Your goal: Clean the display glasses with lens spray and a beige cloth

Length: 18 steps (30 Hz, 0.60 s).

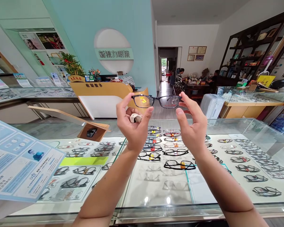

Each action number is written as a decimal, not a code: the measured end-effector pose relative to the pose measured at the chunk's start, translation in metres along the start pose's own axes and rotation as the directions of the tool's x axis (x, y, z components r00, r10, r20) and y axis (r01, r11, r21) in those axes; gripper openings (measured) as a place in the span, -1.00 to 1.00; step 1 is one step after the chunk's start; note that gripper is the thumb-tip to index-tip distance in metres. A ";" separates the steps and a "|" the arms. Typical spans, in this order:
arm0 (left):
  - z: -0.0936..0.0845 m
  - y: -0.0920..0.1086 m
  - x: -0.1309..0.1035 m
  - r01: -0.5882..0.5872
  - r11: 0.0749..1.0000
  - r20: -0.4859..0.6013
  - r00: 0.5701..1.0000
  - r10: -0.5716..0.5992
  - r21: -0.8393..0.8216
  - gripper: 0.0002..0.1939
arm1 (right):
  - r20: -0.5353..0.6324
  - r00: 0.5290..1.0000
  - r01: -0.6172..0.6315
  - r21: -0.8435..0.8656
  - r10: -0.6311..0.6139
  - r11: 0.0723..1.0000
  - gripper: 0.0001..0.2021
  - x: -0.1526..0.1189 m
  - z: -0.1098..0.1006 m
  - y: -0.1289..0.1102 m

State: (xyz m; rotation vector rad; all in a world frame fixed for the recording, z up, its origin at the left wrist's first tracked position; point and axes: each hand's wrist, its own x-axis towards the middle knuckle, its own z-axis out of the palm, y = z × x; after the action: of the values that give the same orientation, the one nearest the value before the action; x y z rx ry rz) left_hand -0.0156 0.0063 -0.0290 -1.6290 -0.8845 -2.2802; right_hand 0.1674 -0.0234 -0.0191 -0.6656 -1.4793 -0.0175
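Observation:
A pair of dark-framed eyeglasses point(156, 98) is held up level at the middle of the view, above the display case. A yellow mark shows through its left lens and faint red print on its right lens. My left hand point(136, 129) grips the frame's left end between fingers and thumb, its lower fingers curled round a crumpled whitish cloth point(135, 118). At the right end, the index finger of my right hand point(193, 124) touches the corner of the frame, with the thumb bent below it. The temples are mostly hidden.
Below my arms is a glass display case point(132, 210) with rows of eyeglasses point(180, 164) inside. A blue-and-white leaflet point(21, 160) and a wooden stand point(71, 118) are at left. A counter point(101, 97) stands behind; people point(179, 80) sit at the back.

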 end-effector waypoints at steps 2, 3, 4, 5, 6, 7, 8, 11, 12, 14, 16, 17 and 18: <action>-0.002 0.001 -0.002 -0.080 0.995 -0.007 0.997 0.081 0.057 -0.35 | -0.009 0.994 -0.106 0.076 0.107 0.991 -0.58 0.001 0.002 0.003; -0.003 0.002 -0.002 -0.119 0.990 -0.011 0.993 0.120 0.081 -0.34 | -0.013 0.987 -0.155 0.114 0.158 0.981 -0.60 0.001 0.003 0.005; -0.004 0.002 -0.003 -0.150 0.984 -0.013 0.988 0.152 0.100 -0.34 | -0.016 0.979 -0.198 0.147 0.202 0.969 -0.62 0.001 0.003 0.006; -0.005 0.002 -0.003 -0.174 0.979 -0.016 0.984 0.176 0.111 -0.34 | -0.021 0.971 -0.230 0.174 0.237 0.958 -0.64 0.002 0.004 0.007; -0.005 0.002 -0.003 -0.189 0.975 -0.020 0.981 0.192 0.114 -0.34 | -0.025 0.964 -0.254 0.195 0.264 0.947 -0.66 0.002 0.004 0.008; -0.005 0.002 -0.004 -0.194 0.975 -0.021 0.980 0.197 0.112 -0.33 | -0.031 0.959 -0.270 0.214 0.283 0.939 -0.68 0.003 0.005 0.009; -0.005 0.001 -0.004 -0.188 0.976 -0.018 0.981 0.191 0.105 -0.33 | -0.038 0.955 -0.279 0.232 0.296 0.932 -0.70 0.003 0.005 0.009; -0.003 -0.001 -0.006 -0.128 0.991 0.007 0.992 0.128 0.046 -0.33 | -0.073 0.945 -0.286 0.281 0.318 0.916 -0.75 0.005 0.004 0.008; -0.002 -0.001 -0.007 -0.102 0.995 0.017 0.995 0.101 0.022 -0.33 | -0.087 0.941 -0.290 0.295 0.328 0.910 -0.77 0.005 0.003 0.007; 0.002 -0.001 -0.009 -0.061 0.998 0.028 0.998 0.061 -0.024 -0.34 | -0.107 0.932 -0.299 0.317 0.347 0.900 -0.78 0.006 0.003 0.006; 0.005 0.001 -0.011 -0.041 0.997 0.023 0.999 0.043 -0.063 -0.37 | -0.104 0.929 -0.299 0.353 0.354 0.887 -0.79 0.006 0.002 0.006; 0.006 0.001 -0.012 -0.036 0.996 0.019 0.999 0.037 -0.080 -0.38 | -0.092 0.930 -0.297 0.385 0.357 0.874 -0.79 0.006 0.001 0.006; 0.007 0.002 -0.012 -0.032 0.995 0.015 0.999 0.033 -0.092 -0.39 | -0.074 0.930 -0.297 0.423 0.360 0.856 -0.80 0.006 0.001 0.006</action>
State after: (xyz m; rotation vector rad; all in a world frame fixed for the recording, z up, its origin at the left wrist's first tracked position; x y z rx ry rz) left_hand -0.0045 0.0065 -0.0379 -1.6891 -0.7619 -2.3199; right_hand 0.1695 -0.0160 -0.0160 -0.5534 -1.1558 0.4864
